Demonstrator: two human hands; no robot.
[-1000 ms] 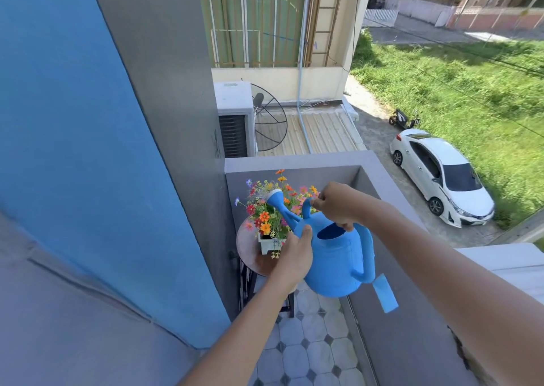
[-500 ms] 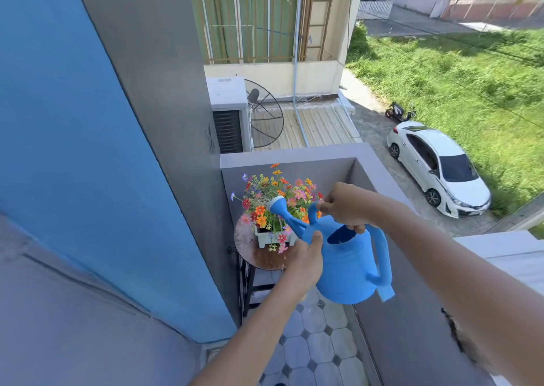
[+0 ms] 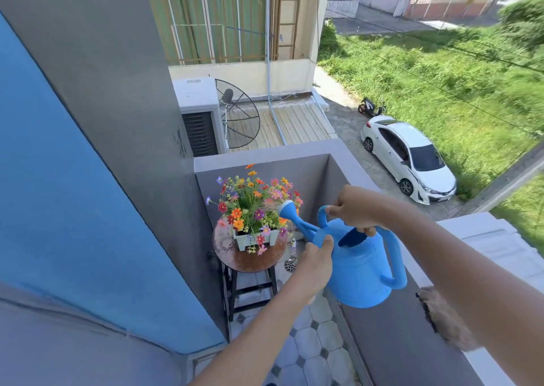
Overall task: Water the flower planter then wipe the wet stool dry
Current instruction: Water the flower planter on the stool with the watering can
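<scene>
Watering step in hand, wiping not started. Landmark: the stool (image 3: 250,260), round wooden seat, dark legs, in the balcony corner. Blue watering can (image 3: 357,270) held right of the stool and above seat level, spout tipped toward the flowers, rose head (image 3: 287,209) touching or just over the blooms' right edge. No water stream visible; cannot tell if it is pouring. Right hand (image 3: 357,209) clenched around the can's top handle. Left hand (image 3: 315,262) cupped against the can body at the spout base, steadying it. Flower planter (image 3: 254,238), small pale box, sits on the stool seat, filled with mixed orange, pink and purple flowers. Can's fill opening shows dark; water level cannot be told. Seat looks blotchy left of the planter, possibly wet. Next: tip the can further over the planter, then set it down and fetch a cloth; none clearly seen.
</scene>
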